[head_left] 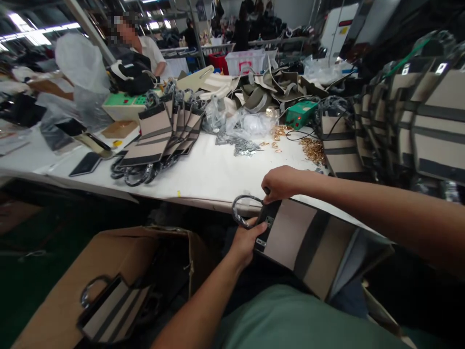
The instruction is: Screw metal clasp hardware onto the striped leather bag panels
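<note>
A striped beige, brown and black handbag [286, 232] lies tilted across my lap at the table's front edge. Its wrapped loop handle [238, 209] points left. My left hand [245, 244] grips the bag's dark top band, thumb on the front beside small metal fittings [260, 242]. At the far corner of the same band, the fingers of my right hand [279, 183] are closed on the edge. Whether they also pinch a small part is hidden. Pale lining or wrapping [350, 261] shows at the bag's right end.
A cardboard box [83, 257] at lower left has a similar striped bag [112, 310] at it. On the white table [207, 169] stand striped bag stacks [156, 135], gold hardware [313, 149], clear plastic [250, 123] and a green device [301, 114]. A person [145, 48] is across the table.
</note>
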### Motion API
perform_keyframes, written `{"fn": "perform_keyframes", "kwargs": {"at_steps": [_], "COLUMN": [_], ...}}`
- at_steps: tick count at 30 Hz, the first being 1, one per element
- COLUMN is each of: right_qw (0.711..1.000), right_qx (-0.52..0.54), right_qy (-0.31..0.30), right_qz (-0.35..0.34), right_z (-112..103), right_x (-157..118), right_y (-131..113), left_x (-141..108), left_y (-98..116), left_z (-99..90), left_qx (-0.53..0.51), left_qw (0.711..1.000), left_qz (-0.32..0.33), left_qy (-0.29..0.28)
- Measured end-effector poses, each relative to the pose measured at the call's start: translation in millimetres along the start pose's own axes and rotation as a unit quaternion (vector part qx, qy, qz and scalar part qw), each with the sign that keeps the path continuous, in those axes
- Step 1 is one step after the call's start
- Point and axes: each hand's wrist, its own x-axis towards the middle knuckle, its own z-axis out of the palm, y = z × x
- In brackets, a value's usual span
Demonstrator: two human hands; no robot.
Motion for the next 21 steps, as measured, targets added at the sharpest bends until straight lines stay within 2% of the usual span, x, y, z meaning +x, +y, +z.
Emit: {"fn": "perform_keyframes", "kwargs": {"at_steps": [4,10,12,14,15,16,17,19,21], "right_qw": [1.000,1.000,0.996,0.971,0.942,0.900,0.845,0.713,0.581], "right_qx": [-0.013,0.026,0.072,0.163,0.229,0.308,0.395,0.562,0.686], "right_qy": [-0.017,-0.009,0.051,0.175,0.246,0.308,0.360,0.419,0.437], "right_qz": [0.004,-0.006,-0.007,-0.008,-0.006,-0.001,0.005,0.016,0.017], "right_z": [9,21,22,21,21,23,26,36,53], "right_x": [27,47,43,30,19,7,-5,-27,-40], "right_y": [1,21,25,23,20,15,9,-5,-17], "left_x": [13,20,21,22,22,22,22,22,22], "left_y": [-14,-16,-15,-16,-17,-18,-20,-21,-20], "left_z": [5.4,21.5,24.3,25.6,25.8,26.0,26.0,26.1,26.4], "left_qx": [-0.050,-0.087,-0.096,-0.098,-0.098,-0.099,-0.098,-0.096,-0.088], "left_qw": [0.996,0.990,0.987,0.986,0.985,0.984,0.984,0.983,0.984], "left_qz": [0.011,-0.012,-0.020,-0.025,-0.028,-0.031,-0.034,-0.037,-0.040], "left_qy": [0.075,0.111,0.125,0.135,0.140,0.144,0.146,0.150,0.150]}}
